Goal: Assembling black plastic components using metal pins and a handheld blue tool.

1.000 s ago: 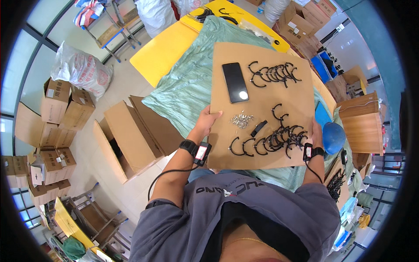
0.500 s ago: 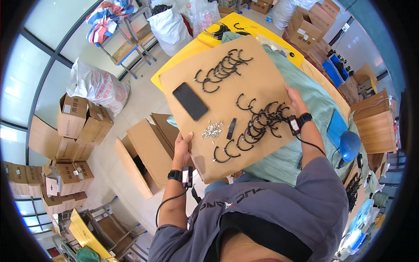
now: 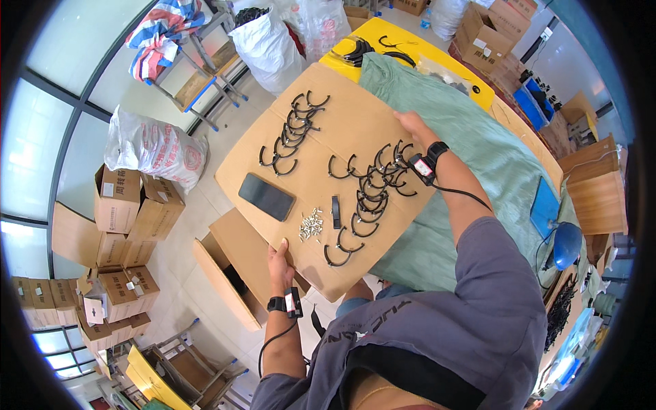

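Between my two hands I carry a flat sheet of brown cardboard (image 3: 359, 119). My left hand (image 3: 280, 263) is closed on its near left edge, thumb on top. At the far right edge, my right hand (image 3: 413, 126) grips the sheet, fingers partly hidden beneath. Lying on the cardboard are a dark smartphone (image 3: 266, 197), a pile of small silvery metal pieces (image 3: 310, 225) and a short black strip (image 3: 335, 212). Black C-shaped pieces (image 3: 292, 137) form one overlapping row at the far left. Another row of black curved pieces (image 3: 370, 205) runs along the right side.
Green woven sheeting (image 3: 437, 164) covers a table right of the cardboard; its yellow top (image 3: 383, 31) shows beyond. An open carton (image 3: 239, 263) stands on the floor at left. A blue rounded object (image 3: 567, 246) sits at right. White sacks (image 3: 154, 147) and stacked cartons (image 3: 116, 205) line the left.
The cardboard has moved left and turned counterclockwise in my hands, with its load still on it. More of the green sheeting now shows at the right.
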`<state>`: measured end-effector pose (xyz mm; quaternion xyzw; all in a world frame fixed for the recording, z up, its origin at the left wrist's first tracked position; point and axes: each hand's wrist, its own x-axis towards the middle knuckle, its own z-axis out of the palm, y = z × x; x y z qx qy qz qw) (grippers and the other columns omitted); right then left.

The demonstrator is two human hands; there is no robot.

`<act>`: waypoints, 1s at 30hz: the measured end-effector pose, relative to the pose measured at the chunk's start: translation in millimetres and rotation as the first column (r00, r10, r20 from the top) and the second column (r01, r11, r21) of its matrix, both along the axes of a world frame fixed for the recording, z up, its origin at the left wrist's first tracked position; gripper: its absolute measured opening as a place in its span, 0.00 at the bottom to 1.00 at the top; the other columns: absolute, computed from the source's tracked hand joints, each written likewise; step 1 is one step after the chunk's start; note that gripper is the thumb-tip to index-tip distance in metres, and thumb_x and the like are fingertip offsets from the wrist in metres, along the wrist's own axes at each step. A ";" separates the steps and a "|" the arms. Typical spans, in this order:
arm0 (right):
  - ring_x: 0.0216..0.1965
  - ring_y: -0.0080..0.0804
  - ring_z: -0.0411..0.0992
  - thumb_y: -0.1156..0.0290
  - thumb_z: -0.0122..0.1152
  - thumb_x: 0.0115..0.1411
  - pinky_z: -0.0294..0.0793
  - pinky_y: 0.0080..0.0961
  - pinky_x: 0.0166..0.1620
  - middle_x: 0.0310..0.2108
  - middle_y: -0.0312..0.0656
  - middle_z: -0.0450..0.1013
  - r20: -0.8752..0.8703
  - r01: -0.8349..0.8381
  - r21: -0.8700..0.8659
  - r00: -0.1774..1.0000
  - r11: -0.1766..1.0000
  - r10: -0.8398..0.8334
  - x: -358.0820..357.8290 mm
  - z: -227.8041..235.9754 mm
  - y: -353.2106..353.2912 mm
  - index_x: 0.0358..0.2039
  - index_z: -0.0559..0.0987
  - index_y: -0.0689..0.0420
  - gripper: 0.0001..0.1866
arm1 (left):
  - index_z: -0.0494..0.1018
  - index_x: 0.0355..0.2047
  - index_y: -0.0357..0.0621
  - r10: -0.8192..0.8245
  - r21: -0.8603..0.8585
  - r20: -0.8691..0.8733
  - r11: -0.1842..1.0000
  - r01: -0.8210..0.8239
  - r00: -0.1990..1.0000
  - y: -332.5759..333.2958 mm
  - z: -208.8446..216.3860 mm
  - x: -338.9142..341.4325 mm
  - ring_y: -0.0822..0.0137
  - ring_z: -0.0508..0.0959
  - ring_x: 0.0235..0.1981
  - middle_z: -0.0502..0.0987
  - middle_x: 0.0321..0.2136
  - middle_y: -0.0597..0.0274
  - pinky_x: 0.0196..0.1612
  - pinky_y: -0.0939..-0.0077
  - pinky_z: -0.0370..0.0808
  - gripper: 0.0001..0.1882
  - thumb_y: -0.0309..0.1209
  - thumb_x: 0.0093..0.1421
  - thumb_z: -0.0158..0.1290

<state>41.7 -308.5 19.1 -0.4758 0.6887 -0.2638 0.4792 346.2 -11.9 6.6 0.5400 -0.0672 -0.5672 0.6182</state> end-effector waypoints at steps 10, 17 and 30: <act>0.40 0.44 0.60 0.60 0.49 0.44 0.59 0.29 0.39 0.37 0.57 0.61 -0.118 -0.037 -0.019 0.992 0.999 0.035 1.2 -1.3 -22.1 0.34 0.64 0.74 0.26 | 0.56 0.40 0.40 0.020 0.040 -0.021 0.999 -0.020 1.000 -9.1 -3.4 -9.5 0.67 0.64 0.39 0.64 0.37 0.60 0.42 0.73 0.61 0.16 0.26 0.49 0.42; 0.34 0.42 0.65 0.55 0.47 0.43 0.63 0.31 0.34 0.29 0.56 0.66 -0.255 -0.082 -0.104 0.965 0.991 0.053 -26.4 -8.8 -26.2 0.26 0.68 0.72 0.26 | 0.57 0.38 0.40 -0.043 0.016 0.003 0.999 0.043 0.999 -22.2 -13.1 -9.3 0.67 0.64 0.38 0.64 0.37 0.60 0.41 0.72 0.62 0.15 0.26 0.49 0.42; 0.39 0.40 0.61 0.54 0.44 0.44 0.59 0.33 0.40 0.36 0.46 0.64 -0.508 0.137 -0.022 0.852 0.990 -0.129 9.8 41.5 -2.3 0.35 0.67 0.59 0.23 | 0.54 0.43 0.45 -0.161 0.095 -0.026 0.982 0.163 0.987 -19.2 -7.4 -2.6 0.63 0.62 0.41 0.60 0.41 0.60 0.42 0.65 0.61 0.20 0.31 0.49 0.43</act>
